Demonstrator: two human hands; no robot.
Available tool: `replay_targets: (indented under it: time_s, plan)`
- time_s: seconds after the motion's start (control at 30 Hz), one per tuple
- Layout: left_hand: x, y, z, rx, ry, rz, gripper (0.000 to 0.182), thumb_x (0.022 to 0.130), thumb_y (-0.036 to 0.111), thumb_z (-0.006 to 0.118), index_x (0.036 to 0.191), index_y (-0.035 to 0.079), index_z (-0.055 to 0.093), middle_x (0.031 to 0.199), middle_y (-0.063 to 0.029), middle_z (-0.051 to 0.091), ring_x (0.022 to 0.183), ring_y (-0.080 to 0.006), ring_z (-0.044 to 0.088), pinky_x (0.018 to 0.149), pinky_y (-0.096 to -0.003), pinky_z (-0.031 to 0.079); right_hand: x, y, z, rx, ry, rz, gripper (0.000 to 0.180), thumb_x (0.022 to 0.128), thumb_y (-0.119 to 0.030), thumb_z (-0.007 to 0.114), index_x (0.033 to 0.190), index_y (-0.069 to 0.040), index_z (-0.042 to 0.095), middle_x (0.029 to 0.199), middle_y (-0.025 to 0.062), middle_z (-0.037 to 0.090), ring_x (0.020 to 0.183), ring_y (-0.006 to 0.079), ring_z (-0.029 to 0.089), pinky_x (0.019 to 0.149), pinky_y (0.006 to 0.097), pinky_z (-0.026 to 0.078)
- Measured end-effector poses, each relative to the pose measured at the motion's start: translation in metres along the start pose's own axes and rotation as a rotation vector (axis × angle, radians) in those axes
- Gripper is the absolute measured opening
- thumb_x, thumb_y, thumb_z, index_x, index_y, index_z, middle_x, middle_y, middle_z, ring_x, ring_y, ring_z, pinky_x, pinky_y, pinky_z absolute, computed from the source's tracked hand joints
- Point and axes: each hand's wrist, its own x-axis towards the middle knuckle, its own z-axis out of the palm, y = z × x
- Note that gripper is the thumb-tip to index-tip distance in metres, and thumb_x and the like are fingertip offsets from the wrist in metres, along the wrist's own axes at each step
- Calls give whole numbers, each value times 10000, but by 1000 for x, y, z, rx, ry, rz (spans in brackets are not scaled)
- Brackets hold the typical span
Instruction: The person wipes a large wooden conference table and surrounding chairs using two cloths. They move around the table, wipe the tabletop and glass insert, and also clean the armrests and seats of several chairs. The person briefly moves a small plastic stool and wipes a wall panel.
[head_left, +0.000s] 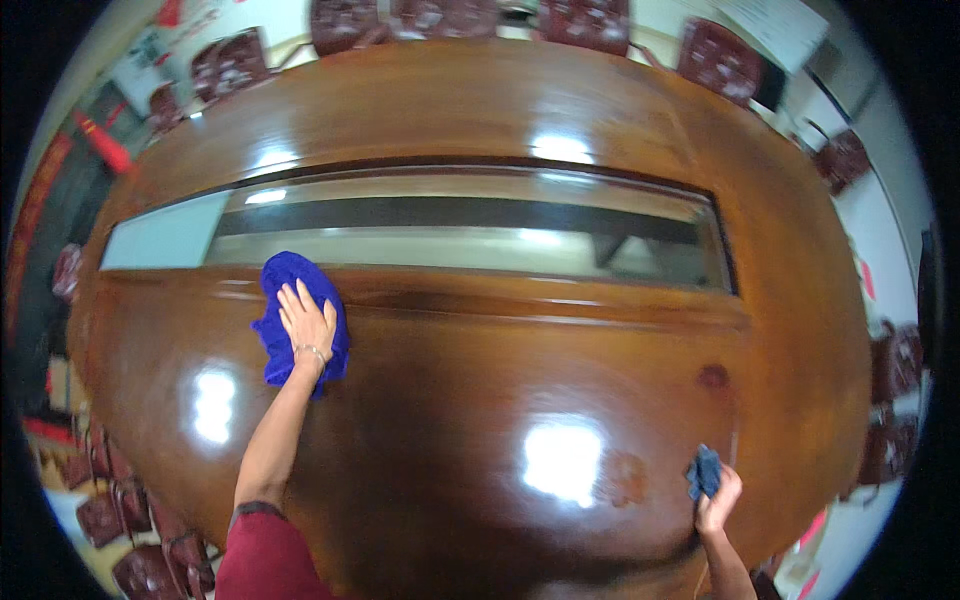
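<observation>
My left hand (306, 322) lies flat on a bright blue cloth (271, 352), fingers stretched out and thumb apart. The cloth is spread on the polished brown wooden table (465, 360), its far end near the edge of a long recessed panel. A bracelet circles my left wrist. At the lower right, my right hand (720, 499) grips a crumpled dark grey-blue cloth (703, 471) over the tabletop. Whether that cloth touches the wood, I cannot tell.
A long glossy recess (420, 244) runs across the table's middle, with a pale panel (169, 234) at its left end. Dark red padded chairs (585, 26) ring the table. Faint smudges (624, 478) mark the wood near my right hand. A red flag (105, 146) stands at left.
</observation>
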Motion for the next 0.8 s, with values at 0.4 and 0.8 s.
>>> replay_targets:
  time_s: [0.4,0.8]
  plan:
    - [-166,515,-85,-512,3,1104,553,787,357,588,1221,25,500,1238,-185,494,1211,-326,425,1009,-478,312,-20,31,2,-143,-11,-122,610,546,-63,740,1102,-56,489,1205,156,502,1102,350,467,955,469,338]
    - [-167,378,-80,-679,-331,1237,573,860,390,513,1328,65,452,1319,-143,506,1233,-271,460,1061,-433,289,-30,45,8,-125,64,-116,488,657,-66,559,1138,-23,484,1191,192,511,1111,391,454,979,494,317]
